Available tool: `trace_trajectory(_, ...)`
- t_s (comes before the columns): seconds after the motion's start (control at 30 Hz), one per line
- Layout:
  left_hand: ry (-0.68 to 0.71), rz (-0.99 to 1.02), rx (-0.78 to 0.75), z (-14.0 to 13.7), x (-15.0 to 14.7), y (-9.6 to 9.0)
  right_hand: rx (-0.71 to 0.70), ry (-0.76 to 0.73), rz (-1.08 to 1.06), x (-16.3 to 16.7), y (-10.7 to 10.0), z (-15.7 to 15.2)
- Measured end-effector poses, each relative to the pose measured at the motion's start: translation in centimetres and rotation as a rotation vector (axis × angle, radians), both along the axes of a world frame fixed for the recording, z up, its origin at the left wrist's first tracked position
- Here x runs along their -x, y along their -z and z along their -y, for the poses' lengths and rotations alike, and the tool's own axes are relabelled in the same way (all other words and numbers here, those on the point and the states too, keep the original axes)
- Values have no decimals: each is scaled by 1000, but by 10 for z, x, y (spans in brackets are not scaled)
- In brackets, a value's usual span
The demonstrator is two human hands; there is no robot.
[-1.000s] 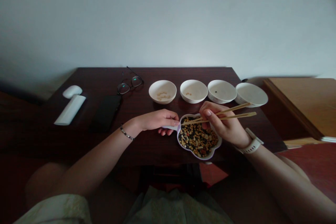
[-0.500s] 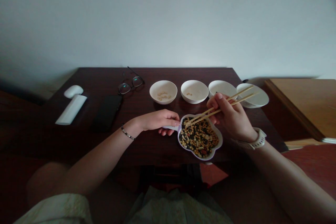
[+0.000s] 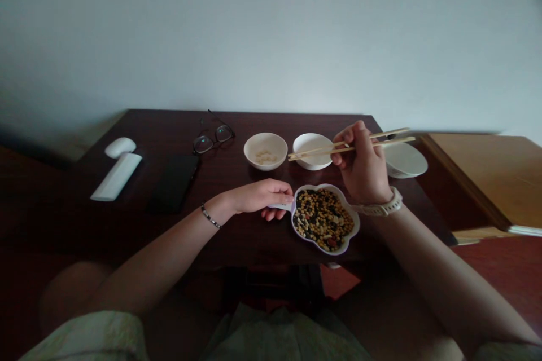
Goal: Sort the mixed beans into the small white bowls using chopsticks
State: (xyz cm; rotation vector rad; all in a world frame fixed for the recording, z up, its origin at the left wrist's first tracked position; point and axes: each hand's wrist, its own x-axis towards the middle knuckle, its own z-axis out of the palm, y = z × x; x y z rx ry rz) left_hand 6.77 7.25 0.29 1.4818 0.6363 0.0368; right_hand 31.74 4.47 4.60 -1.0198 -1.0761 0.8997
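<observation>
My left hand [image 3: 265,197] is closed round the short handle of a flower-shaped white dish [image 3: 356,228] with a pale purple edge. Mixed dry beans, yellow, black and a few reddish ones [image 3: 322,214], cover its bottom. Wooden chopsticks [image 3: 311,153] are gripped in my right hand [image 3: 366,166], raised above the table. Their tips reach the left rim of a white bowl [image 3: 313,164]; whether they pinch anything is too small to tell. To its left, another white bowl [image 3: 265,166] holds several pale pieces. My right hand hides a third bowl behind it.
A further white bowl [image 3: 406,161] stands at the table's right end. Glasses [image 3: 214,138], a dark phone-like slab [image 3: 173,183], a white rounded object [image 3: 120,147] and a white oblong case [image 3: 116,177] lie left. A wooden surface [image 3: 478,175] adjoins on the right, the wall behind.
My right hand has lifted the chopsticks out of the beans, up and away, to the left rim of the second bowl. My left hand still holds the dish in nearly the same place.
</observation>
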Motion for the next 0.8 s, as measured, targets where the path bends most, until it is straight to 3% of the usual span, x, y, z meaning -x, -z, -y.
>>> trace_trajectory(0.23,33,-4,-10,-1,3,-2,49,-154,40,13,10,-10)
trace_trajectory(0.5,91,-38,12,-5,6,1,113,-135,-64,-30,14,17)
trace_trajectory(0.8,97,-80,24,-7,4,-1,275,-368,93,-40,18,50)
